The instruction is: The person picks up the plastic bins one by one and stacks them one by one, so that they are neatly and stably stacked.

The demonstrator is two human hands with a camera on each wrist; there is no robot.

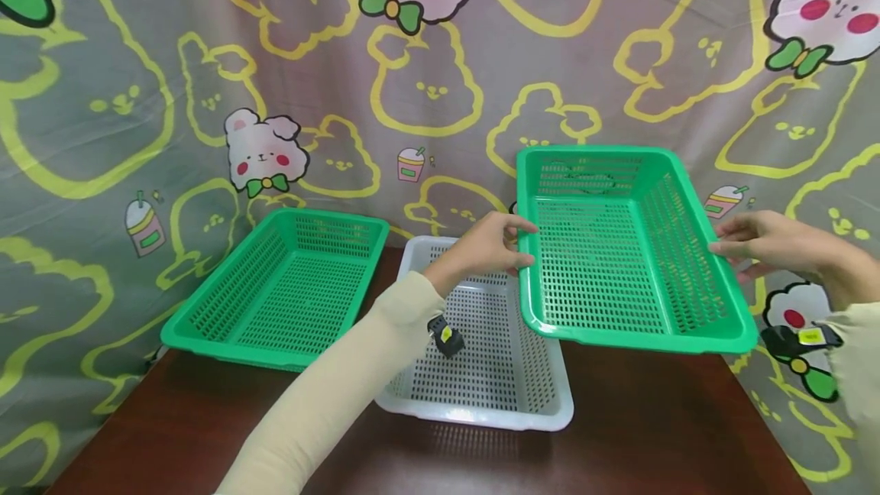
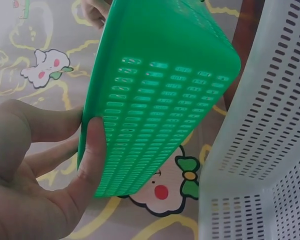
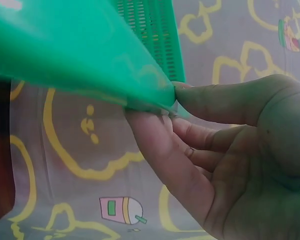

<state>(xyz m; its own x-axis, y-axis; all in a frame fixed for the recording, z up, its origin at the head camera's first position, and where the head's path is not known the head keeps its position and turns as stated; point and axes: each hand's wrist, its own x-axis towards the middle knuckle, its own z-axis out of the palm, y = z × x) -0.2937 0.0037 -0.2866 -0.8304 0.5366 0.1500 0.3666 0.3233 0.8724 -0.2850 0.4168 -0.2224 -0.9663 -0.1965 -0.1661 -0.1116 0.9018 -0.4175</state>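
Above and right of the white basket (image 1: 474, 416), left hand (image 1: 486, 245) and right hand (image 1: 784, 243) pinch the raised green basket (image 1: 639, 340) by opposite rims; even support should steady it.

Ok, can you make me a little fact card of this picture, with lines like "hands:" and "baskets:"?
Left hand: the left hand pinches one rim of the held green basket
Right hand: the right hand pinches the opposite rim
Held basket: tilted, nothing seen inside
Middle: white basket on the table, partly hidden by the left arm
Left side: another green basket
Behind: cloth with cartoon animals and drink cups
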